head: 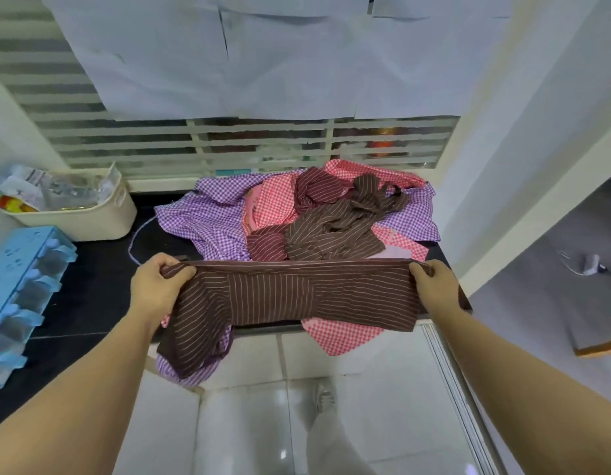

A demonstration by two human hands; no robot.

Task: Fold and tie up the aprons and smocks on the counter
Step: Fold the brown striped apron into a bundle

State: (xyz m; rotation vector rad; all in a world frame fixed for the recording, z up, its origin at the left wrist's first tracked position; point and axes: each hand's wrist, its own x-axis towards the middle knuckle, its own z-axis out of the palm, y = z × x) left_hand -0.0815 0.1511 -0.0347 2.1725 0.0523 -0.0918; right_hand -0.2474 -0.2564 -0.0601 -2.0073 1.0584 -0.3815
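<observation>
Black counter (98, 296) shows bare top at left, between a blue plastic rack (19, 286) on its edge and the cloth. Behind, a cream basket (102, 219) holds crinkled packets. My left hand (156, 286) grips one end of the brown striped apron (297, 293), stretched over the front edge; my right hand (434, 286) grips the other. Beyond, heaped gingham smocks (208, 217) crowd the right wall.

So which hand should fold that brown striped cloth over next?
Probably the left hand: it grips the brown striped apron at the end that dangles off the counter; the right hand pinches the tidier corner.
</observation>
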